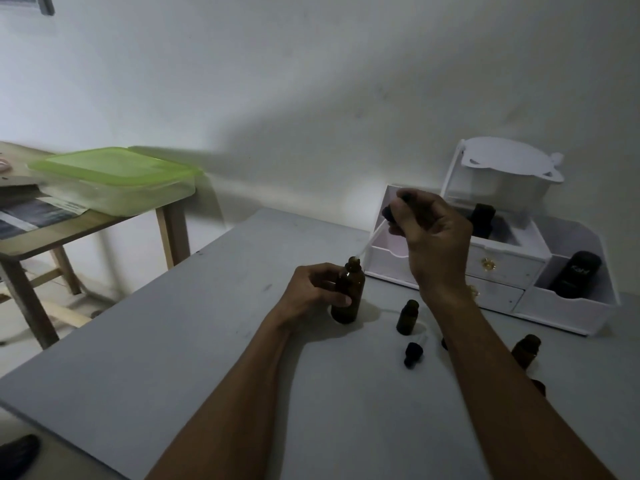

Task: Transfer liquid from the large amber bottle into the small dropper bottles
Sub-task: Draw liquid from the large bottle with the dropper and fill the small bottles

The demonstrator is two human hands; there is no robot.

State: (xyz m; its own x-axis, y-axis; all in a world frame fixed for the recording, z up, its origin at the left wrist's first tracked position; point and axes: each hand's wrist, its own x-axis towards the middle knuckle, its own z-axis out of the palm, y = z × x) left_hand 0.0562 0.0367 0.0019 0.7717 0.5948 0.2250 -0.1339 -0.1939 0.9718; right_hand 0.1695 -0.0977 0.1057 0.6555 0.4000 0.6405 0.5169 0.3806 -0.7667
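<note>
Both hands work at the big bottle (348, 296), which stands on the grey table (173, 358). The left hand (313, 292) wraps its lower body. The right hand (433, 237), above and right of it, pinches a dropper (372, 239) by the bulb, glass tip at the open mouth. A small bottle (407, 317) stands just right, with a loose dropper cap (414, 353) beyond. The glass is probably light, slick and breakable; hold the body low.

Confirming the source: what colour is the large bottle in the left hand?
Dark amber-brown; the bottle shows best in the head view.
</note>
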